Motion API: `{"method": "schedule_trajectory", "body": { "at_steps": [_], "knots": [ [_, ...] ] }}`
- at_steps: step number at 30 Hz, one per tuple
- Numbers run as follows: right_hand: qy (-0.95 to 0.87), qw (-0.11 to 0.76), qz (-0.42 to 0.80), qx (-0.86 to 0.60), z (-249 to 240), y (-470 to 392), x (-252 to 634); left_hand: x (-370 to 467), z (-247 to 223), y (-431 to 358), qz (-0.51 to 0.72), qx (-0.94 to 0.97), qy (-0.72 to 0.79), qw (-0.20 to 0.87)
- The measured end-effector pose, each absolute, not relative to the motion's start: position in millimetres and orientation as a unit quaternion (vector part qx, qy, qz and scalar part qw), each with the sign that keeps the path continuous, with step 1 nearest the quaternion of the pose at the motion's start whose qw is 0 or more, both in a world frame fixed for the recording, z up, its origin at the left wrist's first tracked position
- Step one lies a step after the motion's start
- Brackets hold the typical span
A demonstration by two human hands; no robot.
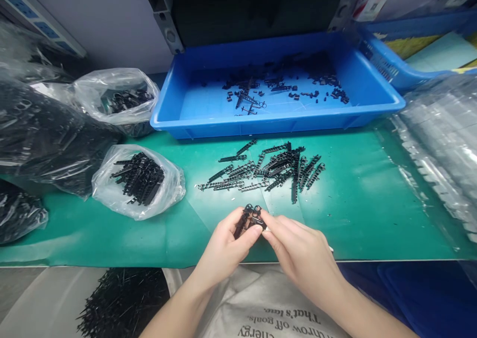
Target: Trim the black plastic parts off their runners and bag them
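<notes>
Looks midway to me: both grips, left hand (225, 241) and right hand (303, 246), are pinched around small black parts (256, 218) near the green table's (372, 209) front edge. Loose black strips (279, 166) lie beyond, maybe left to do; can't tell if the bagged strips (143, 179) are finished. Blue tray (261, 126) behind, pale wall (104, 20), power strip (34, 19) up left.

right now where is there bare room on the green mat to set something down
Bare: the green mat between the loose black strips and the clear plastic packs. Crowded: between the blue tray and the hands.
</notes>
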State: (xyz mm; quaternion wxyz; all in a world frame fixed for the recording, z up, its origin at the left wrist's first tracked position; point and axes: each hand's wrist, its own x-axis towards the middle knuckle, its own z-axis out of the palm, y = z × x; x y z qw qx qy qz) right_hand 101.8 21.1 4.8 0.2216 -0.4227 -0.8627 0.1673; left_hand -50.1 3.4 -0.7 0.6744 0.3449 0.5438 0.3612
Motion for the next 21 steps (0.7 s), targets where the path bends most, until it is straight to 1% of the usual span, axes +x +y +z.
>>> {"method": "schedule_trajectory", "body": {
  "at_steps": [3, 6, 9, 12, 14, 15, 18, 21],
  "knots": [
    [-0.861, 0.229, 0.124, -0.436, 1, 20, 99, -46, -2, 1, 0.366, 0.34, 0.548, 0.671],
    [-0.852, 0.244, 0.112, -0.449, -2, 21, 99, -50, -2, 4, 0.336, 0.426, 0.578, 0.61],
    [-0.836, 0.244, 0.153, -0.467, -5, 23, 103, -65, 1, 15, 0.267, 0.523, 0.648, 0.486],
    [-0.824, 0.235, 0.185, -0.482, -6, 24, 108, -83, 2, 32, 0.202, 0.591, 0.717, 0.309],
    [-0.819, 0.231, 0.197, -0.486, -6, 24, 110, -91, -1, 42, 0.16, 0.636, 0.723, 0.216],
    [-0.817, 0.23, 0.203, -0.488, -6, 24, 110, -93, -3, 46, 0.14, 0.655, 0.719, 0.186],
    [-0.815, 0.228, 0.211, -0.49, -6, 24, 112, -92, -12, 53, 0.107, 0.676, 0.714, 0.147],
    [-0.813, 0.231, 0.218, -0.488, -6, 25, 113, -89, -17, 54, 0.113, 0.67, 0.721, 0.14]
  ]
}}
